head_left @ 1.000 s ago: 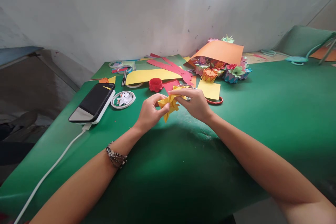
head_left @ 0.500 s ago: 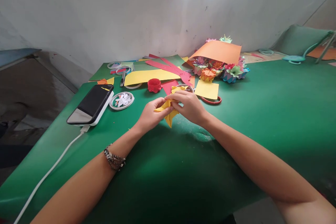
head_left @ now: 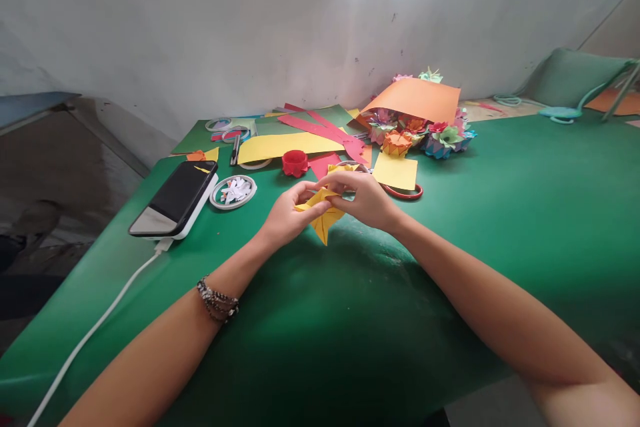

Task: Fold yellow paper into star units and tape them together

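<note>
A folded yellow paper piece sits between the two hands, held just above the green table near its middle, with one pointed corner hanging down toward the tabletop. The left hand pinches it from the left, thumb on top and fingers curled beneath, while the right hand comes over from the right and pinches its upper edge with the fingertips pressed together on the paper. A beaded bracelet circles the left wrist.

Just behind the right hand lies a yellow square sheet, partly covering a red ring-shaped handle. A small red paper cup shape stands just behind the hands, beside a scrap of red paper. Farther back a long yellow sheet lies across the table with red strips laid over it. To the right of those, an orange sheet leans over a cluster of coloured paper flowers.

To the left of the hands, a roll of tape holds white paper scraps in its middle. Beside it a black phone rests on a white power bank, and a white cable runs from it toward the near left edge of the table. A pale wall rises behind the table
</note>
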Available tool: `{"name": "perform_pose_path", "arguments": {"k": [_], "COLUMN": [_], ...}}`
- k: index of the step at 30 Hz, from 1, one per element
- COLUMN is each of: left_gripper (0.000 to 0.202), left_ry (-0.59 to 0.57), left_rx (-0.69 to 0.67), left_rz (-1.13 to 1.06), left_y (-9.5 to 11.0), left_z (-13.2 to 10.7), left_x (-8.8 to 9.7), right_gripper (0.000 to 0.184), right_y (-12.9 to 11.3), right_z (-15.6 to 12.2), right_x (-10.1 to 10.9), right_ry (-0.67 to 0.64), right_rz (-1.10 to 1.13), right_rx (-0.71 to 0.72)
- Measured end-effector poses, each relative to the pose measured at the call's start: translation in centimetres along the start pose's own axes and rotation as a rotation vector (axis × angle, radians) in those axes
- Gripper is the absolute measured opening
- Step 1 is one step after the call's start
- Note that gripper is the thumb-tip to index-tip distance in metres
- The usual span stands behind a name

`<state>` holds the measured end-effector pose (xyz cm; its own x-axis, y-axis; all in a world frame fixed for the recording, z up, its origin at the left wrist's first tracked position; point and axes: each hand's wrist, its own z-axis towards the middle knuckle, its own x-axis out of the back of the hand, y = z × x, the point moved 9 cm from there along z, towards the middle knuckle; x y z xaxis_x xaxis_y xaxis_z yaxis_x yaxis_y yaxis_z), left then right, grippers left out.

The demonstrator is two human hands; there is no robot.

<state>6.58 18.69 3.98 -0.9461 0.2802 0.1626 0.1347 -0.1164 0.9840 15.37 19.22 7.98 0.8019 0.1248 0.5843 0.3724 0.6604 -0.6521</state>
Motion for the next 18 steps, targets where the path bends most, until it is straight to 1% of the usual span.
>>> {"name": "perform_pose_path", "arguments": {"k": [4, 7, 12, 18], "left_gripper": [0.043, 0.04, 0.036, 0.036], "left_ry": [0.023, 0.031, 0.117, 0.152], "left_rx": [-0.002, -0.059, -0.151, -0.224], "left_rz": [0.03, 0.1, 0.247, 0.315], "left_y": [0.0, 0.4, 1.1, 1.9], "left_z": [0.0, -0.1, -0.3, -0.5], "left_x": [0.4, 0.6, 1.2, 1.5], "right_gripper": [0.022, 0.023, 0.022, 0.014], "right_y": [-0.2, -0.1, -0.1, -0.1], "right_z": [-0.2, -0.2, -0.1, 0.0], "right_x": [-0.5, -0.6, -0.7, 0.0], "right_ry": [-0.039, -0.052, -0.062, -0.008], "right_rz": [0.029, 0.038, 0.059, 0.054], "right_rx": [0.003, -0.003, -0.007, -0.032]}}
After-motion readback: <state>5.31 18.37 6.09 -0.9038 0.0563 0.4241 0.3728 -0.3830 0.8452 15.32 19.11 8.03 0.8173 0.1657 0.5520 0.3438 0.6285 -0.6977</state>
